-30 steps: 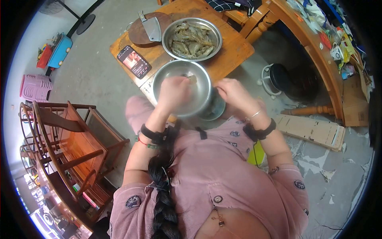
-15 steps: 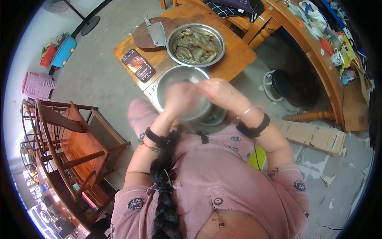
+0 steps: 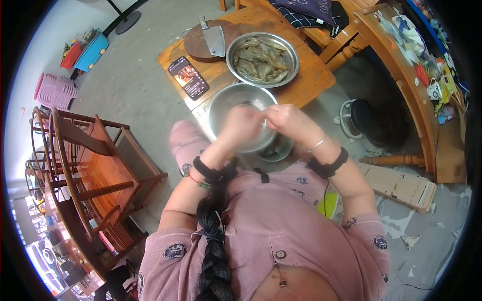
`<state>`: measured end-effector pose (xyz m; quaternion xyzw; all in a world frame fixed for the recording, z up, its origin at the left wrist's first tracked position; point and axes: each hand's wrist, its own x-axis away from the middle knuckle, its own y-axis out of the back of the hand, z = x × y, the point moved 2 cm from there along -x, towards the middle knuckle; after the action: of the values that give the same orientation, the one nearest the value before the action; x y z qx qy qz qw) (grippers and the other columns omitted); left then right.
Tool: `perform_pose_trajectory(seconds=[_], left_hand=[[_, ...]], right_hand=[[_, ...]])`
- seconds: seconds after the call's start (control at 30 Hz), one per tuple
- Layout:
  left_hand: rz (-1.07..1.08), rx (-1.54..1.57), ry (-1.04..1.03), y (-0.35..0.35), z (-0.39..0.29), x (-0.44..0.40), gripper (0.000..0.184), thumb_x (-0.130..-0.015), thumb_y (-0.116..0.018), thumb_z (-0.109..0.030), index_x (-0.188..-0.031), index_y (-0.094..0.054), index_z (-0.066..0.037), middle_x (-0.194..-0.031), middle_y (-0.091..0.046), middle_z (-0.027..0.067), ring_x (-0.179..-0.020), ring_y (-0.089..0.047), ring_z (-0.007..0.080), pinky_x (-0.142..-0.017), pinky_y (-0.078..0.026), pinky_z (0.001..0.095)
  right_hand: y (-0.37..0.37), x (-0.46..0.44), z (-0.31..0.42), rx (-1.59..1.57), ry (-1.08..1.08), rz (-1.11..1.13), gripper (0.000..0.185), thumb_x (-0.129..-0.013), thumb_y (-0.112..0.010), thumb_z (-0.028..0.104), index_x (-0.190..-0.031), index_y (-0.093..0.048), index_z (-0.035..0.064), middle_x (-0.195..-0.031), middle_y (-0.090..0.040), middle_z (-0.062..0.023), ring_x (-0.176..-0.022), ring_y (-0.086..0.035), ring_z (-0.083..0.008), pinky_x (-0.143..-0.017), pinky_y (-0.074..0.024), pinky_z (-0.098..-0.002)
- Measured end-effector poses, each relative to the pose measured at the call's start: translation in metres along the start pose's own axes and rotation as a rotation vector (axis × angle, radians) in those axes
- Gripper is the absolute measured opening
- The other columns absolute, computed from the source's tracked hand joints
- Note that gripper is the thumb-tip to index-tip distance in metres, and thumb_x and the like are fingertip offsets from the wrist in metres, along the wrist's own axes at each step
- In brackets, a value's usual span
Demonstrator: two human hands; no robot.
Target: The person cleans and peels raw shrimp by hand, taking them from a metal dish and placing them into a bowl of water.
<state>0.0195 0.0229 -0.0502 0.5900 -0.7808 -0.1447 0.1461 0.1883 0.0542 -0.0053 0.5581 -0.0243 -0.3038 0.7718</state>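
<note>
My left hand (image 3: pixel 244 124) and my right hand (image 3: pixel 288 119) meet above an empty-looking steel basin (image 3: pixel 219 103). Both have their fingers drawn closed, tip to tip, and the left one is smeared by motion. Whatever sits between the fingertips is hidden or too small to name. Just beyond the basin, a steel bowl (image 3: pixel 294 56) holds many raw grey-green shrimp (image 3: pixel 260 61). Partly under the basin and my right wrist, a lower metal container (image 3: pixel 281 150) shows, its contents unclear.
On the wooden table (image 3: pixel 314 80) lie a lit phone (image 3: pixel 188 78) and a round chopping board (image 3: pixel 193 42) with a cleaver (image 3: pixel 215 40) on it. A wooden chair (image 3: pixel 108 188) stands left, a black-seated stool (image 3: pixel 362 115) right. Flat cardboard (image 3: pixel 396 183) lies on the floor.
The view has shifted, so the table and bowls appear slightly further right. My hands stay together over the basin, and the right one is sharper now.
</note>
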Motion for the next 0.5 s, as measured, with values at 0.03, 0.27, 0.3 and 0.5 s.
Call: perform_pose_trajectory(seconds=[0.03, 0.27, 0.3, 0.5], left_hand=[[-0.001, 0.000, 0.001, 0.001, -0.001, 0.000, 0.020, -0.095, -0.057, -0.011, -0.088, -0.069, 0.004, -0.061, -0.060, 0.0019, -0.049, -0.054, 0.0077, -0.043, -0.045, 0.0230], [0.012, 0.129, -0.038, 0.000, 0.021, -0.005, 0.018, -0.096, -0.057, -0.011, -0.088, -0.068, 0.001, -0.062, -0.059, 0.0014, -0.048, -0.053, 0.0075, -0.043, -0.045, 0.0220], [0.004, 0.065, -0.188, 0.004, 0.012, -0.004, 0.018, -0.096, -0.056, -0.011, -0.088, -0.067, 0.001, -0.061, -0.059, 0.0013, -0.048, -0.053, 0.0076, -0.043, -0.044, 0.0219], [0.020, 0.290, 0.279, 0.007, -0.002, -0.003, 0.019, -0.096, -0.057, -0.012, -0.087, -0.067, 0.001, -0.062, -0.059, 0.0010, -0.048, -0.053, 0.0073, -0.043, -0.044, 0.0215]], right_hand=[[0.001, 0.000, -0.001, -0.034, -0.033, 0.030, 0.021, -0.076, -0.063, 0.004, -0.097, -0.063, 0.0021, -0.081, -0.064, -0.0123, -0.075, -0.064, -0.0309, -0.066, -0.0524, -0.0382], [0.007, -0.002, -0.002, -0.137, -0.038, 0.005, 0.020, -0.082, -0.061, 0.006, -0.102, -0.064, 0.0007, -0.087, -0.065, -0.0146, -0.079, -0.064, -0.0320, -0.071, -0.0523, -0.0387], [0.007, -0.002, -0.002, -0.153, -0.038, -0.019, 0.018, -0.083, -0.062, 0.007, -0.099, -0.065, 0.0001, -0.085, -0.065, -0.0162, -0.077, -0.064, -0.0336, -0.069, -0.0524, -0.0395], [0.009, -0.004, -0.004, -0.173, -0.032, -0.043, 0.015, -0.083, -0.063, 0.008, -0.094, -0.066, -0.0004, -0.082, -0.065, -0.0175, -0.076, -0.064, -0.0355, -0.067, -0.0523, -0.0408]])
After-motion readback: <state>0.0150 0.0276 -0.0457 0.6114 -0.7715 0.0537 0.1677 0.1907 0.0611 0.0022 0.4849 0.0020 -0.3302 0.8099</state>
